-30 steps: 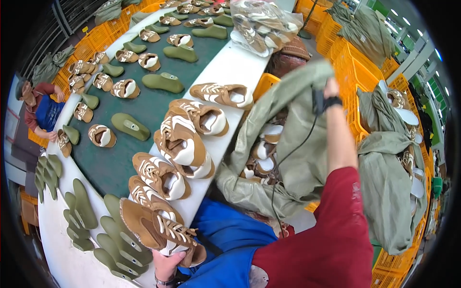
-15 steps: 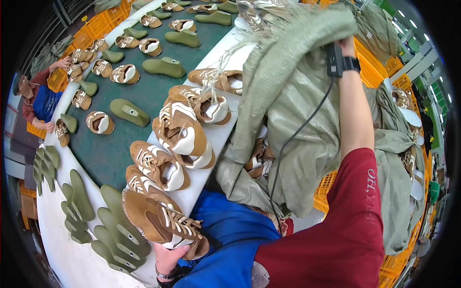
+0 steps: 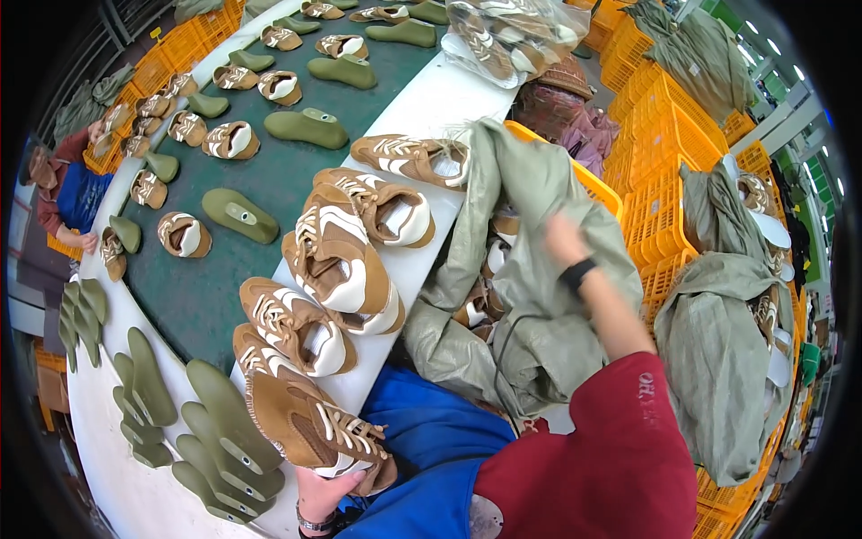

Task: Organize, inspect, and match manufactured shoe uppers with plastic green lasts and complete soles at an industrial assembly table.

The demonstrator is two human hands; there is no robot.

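My left hand (image 3: 323, 494), low in the view, grips a brown suede shoe upper (image 3: 319, 427) with white laces, its open sole side turned to the left. Several similar brown and white shoe uppers (image 3: 337, 251) are lined up on the white table edge beside it, some overlapping. At my right, my right hand (image 3: 566, 242) is over a grey-green woven sack (image 3: 561, 346) and smeared by motion, so its fingers cannot be read. Inside the sack's opening, more shoe uppers (image 3: 476, 305) show partly. A dark cable runs down across the sack.
A green belt (image 3: 215, 301) carries uppers and olive shoe lasts (image 3: 241, 216). More lasts (image 3: 229, 413) lie on the white table at left. Orange crates (image 3: 660, 216) and another sack (image 3: 718, 359) stand at right. A bag of uppers (image 3: 512, 40) sits far ahead. A co-worker (image 3: 76, 184) stands across the belt.
My right hand has come down and nearer from the raised sack edge. The sack has dropped, uncovering crates and the bag behind it. My left hand still holds the shoe upper.
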